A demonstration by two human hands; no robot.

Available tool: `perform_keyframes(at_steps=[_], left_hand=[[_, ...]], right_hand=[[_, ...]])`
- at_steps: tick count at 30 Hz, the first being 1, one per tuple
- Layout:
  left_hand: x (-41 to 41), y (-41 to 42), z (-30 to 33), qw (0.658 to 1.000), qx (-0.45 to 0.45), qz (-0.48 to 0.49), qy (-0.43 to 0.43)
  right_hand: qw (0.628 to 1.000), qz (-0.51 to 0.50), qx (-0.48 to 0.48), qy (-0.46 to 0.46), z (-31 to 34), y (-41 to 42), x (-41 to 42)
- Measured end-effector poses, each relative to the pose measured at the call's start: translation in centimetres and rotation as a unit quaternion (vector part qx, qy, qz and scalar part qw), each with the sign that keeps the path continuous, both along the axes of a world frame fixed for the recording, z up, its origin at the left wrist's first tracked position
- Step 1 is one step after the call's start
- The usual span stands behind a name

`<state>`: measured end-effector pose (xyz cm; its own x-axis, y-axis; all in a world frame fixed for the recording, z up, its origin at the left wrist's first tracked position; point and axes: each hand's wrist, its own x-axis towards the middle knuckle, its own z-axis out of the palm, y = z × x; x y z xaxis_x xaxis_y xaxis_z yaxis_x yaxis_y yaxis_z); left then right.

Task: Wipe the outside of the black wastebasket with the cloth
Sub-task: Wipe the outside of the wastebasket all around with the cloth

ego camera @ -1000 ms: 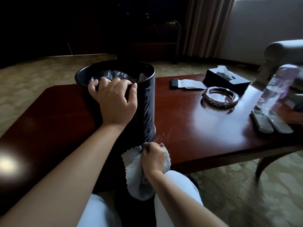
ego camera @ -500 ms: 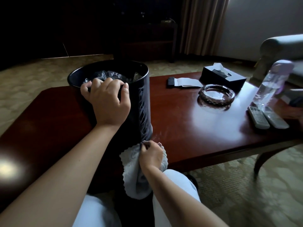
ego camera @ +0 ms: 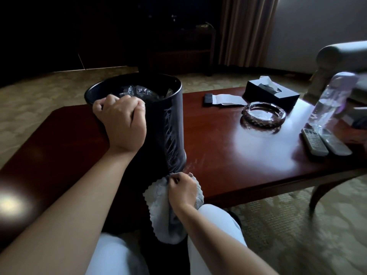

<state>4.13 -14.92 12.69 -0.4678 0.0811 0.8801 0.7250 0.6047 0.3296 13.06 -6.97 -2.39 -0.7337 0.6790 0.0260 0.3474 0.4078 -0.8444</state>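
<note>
Black and glossy, the wastebasket (ego camera: 166, 124) stands on the dark red wooden table (ego camera: 228, 155), close to its near edge and left of the middle. A clear plastic liner (ego camera: 139, 92) is crumpled inside it. Pale streaks show on its right side.

Your left hand (ego camera: 122, 120) grips the near rim of the wastebasket, with the fingers curled over the rim and closed on it. Your right hand (ego camera: 183, 190) is low at the base of the wastebasket, at the near edge of the table, closed in a fist around the light grey cloth (ego camera: 160, 211). The upper part of the cloth touches the bottom of the wastebasket, and the rest hangs down over the edge, between your knees.

Toward the far edge of the table lie a small black object with a white paper (ego camera: 226, 99) beside it, and a black tissue box (ego camera: 272, 94) with one tissue standing out. A glass ashtray (ego camera: 263, 114) sits just in front of the box. Near the right edge stand a clear bottle (ego camera: 327, 104), blurred, and two remote controls (ego camera: 325, 141) lying side by side, touching.

No brand or writing can be read on any of these things; the buttons of the remotes are too small to read.
</note>
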Motion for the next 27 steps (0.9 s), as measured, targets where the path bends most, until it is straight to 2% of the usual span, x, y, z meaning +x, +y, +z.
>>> perform_keyframes(at_steps=[3,7,11,15,18,23,25,27], left_hand=[[0.0,0.0,0.0,1.0,0.001,0.01,-0.004],[-0.1,0.0,-0.1,1.0,-0.006,0.019,0.008],[-0.1,0.2,-0.1,0.999,-0.009,0.028,0.018],[-0.1,0.1,-0.1,0.999,-0.02,0.038,0.028],[-0.1,0.2,-0.1,0.999,-0.024,0.04,0.027],[-0.1,0.1,-0.1,0.998,-0.029,0.042,0.022],[0.0,0.1,-0.1,0.998,-0.032,0.041,0.022],[0.0,0.2,-0.1,0.998,-0.029,0.044,0.025]], right_hand=[[1.0,0.022,0.003,0.003,-0.3,-0.8,0.1],[0.999,-0.041,-0.024,0.007,0.2,-0.1,0.0],[0.999,0.025,0.005,-0.019,0.1,0.2,0.1],[1.0,-0.024,0.003,-0.015,0.2,0.5,-0.1],[0.999,0.022,0.032,-0.037,0.1,0.5,0.2],[0.999,-0.032,0.009,-0.012,0.1,0.1,-0.1],[0.999,0.002,0.039,-0.024,-0.1,0.0,0.1],[0.999,0.01,0.029,-0.033,0.1,0.2,0.0]])
